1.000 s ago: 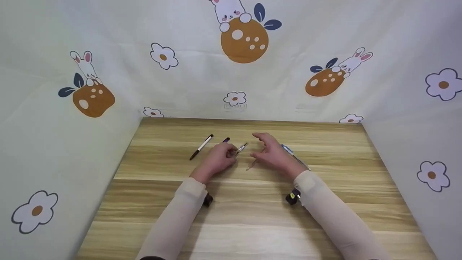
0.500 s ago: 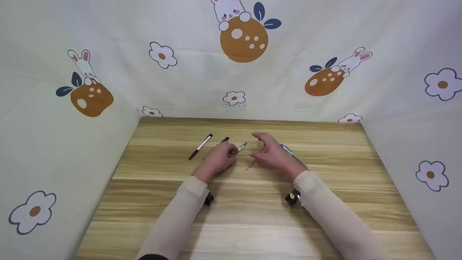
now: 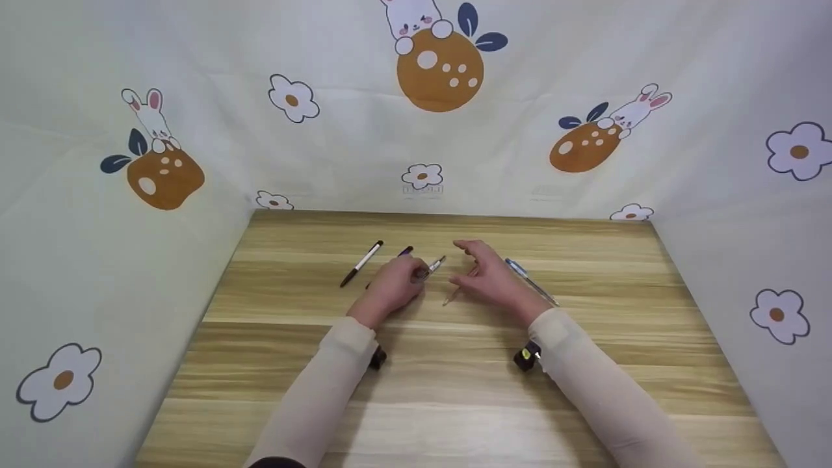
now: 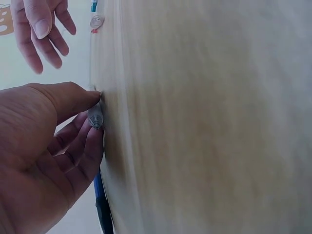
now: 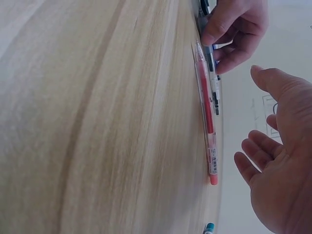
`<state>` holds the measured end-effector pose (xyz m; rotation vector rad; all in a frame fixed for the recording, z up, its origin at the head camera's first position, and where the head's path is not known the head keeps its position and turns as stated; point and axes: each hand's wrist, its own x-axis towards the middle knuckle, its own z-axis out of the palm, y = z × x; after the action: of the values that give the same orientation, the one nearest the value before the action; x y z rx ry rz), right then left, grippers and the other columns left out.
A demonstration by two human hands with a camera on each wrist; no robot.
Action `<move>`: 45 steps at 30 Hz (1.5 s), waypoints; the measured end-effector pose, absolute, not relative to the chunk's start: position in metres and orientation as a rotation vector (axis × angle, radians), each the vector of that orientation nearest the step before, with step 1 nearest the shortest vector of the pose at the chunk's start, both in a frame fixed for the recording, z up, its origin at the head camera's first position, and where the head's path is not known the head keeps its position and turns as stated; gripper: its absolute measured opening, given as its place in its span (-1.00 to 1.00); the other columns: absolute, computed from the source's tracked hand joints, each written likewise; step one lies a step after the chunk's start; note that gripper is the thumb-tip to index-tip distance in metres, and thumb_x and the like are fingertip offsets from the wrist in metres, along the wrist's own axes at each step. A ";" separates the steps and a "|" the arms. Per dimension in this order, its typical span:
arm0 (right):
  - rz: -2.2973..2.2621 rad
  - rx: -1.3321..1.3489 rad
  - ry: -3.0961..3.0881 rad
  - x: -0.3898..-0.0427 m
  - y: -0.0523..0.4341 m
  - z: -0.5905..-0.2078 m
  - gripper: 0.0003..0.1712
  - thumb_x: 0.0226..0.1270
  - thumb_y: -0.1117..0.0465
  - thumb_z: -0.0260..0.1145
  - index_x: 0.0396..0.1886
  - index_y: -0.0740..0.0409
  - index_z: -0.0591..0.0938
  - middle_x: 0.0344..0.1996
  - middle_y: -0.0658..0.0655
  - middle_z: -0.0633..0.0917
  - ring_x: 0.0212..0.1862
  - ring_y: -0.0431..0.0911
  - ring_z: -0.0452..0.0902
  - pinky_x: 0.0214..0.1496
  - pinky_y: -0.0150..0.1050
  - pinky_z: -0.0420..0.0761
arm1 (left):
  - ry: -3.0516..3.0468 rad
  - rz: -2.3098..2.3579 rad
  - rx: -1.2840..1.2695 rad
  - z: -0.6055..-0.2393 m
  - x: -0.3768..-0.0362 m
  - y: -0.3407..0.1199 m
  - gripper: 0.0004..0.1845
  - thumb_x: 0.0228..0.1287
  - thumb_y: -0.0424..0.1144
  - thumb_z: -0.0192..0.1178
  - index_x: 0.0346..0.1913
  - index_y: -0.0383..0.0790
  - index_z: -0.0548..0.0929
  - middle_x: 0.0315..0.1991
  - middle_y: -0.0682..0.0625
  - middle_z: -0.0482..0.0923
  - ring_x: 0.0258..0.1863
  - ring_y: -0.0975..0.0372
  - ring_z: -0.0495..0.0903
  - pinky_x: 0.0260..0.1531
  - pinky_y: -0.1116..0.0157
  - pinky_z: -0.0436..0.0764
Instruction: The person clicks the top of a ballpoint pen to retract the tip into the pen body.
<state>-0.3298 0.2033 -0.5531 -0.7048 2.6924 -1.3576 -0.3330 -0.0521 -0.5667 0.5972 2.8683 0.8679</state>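
My left hand (image 3: 392, 286) pinches a clear-barrelled pen (image 3: 435, 265) between thumb and fingers, low over the table. In the left wrist view the tip of this pen (image 4: 95, 119) pokes out between thumb and fingertips. My right hand (image 3: 492, 281) holds nothing, its fingers spread and thumb apart. Below it lies a red pen (image 5: 207, 105) with a clear tip, partly covered by the hand in the head view. A purple-topped pen (image 3: 406, 251) is mostly hidden behind my left hand.
Left of my left hand lies a white pen (image 3: 362, 264) with black ends. A clear pen with a blue end (image 3: 534, 285) lies just right of my right hand. The wood-grain table (image 3: 442, 377) meets patterned cloth walls (image 3: 338, 156) at the back and sides.
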 end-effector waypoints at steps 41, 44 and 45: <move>-1.929 -0.276 2.378 -0.332 0.203 -0.544 -0.31 0.56 0.34 0.44 0.58 0.37 0.45 0.41 0.37 0.60 0.44 0.27 0.52 0.37 -0.02 0.65 | 2.305 1.694 0.428 -0.552 -0.326 -0.041 -0.59 0.44 -0.51 0.25 0.28 -0.22 0.74 0.04 -0.10 0.72 -0.07 0.15 0.69 -0.20 0.30 0.70; -2.011 -0.244 2.319 -0.331 0.202 -0.541 -0.36 0.59 0.36 0.40 0.57 0.35 0.47 0.39 0.37 0.62 0.38 0.24 0.57 0.27 -0.14 0.71 | 2.247 1.745 0.433 -0.551 -0.326 -0.038 -0.58 0.44 -0.54 0.25 0.30 -0.26 0.72 0.08 -0.21 0.71 -0.07 0.13 0.69 -0.21 0.31 0.69; -2.041 -0.238 2.301 -0.331 0.202 -0.541 -0.37 0.59 0.38 0.39 0.56 0.35 0.48 0.38 0.39 0.63 0.36 0.22 0.59 0.26 -0.14 0.71 | 2.228 1.760 0.435 -0.551 -0.326 -0.038 -0.57 0.43 -0.55 0.25 0.30 -0.27 0.72 0.08 -0.24 0.70 -0.07 0.12 0.69 -0.21 0.31 0.70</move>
<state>-0.3312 0.2022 -0.5409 -0.2382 2.3007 -2.0406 -0.3264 -0.0376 -0.5513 0.4349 2.2283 1.7603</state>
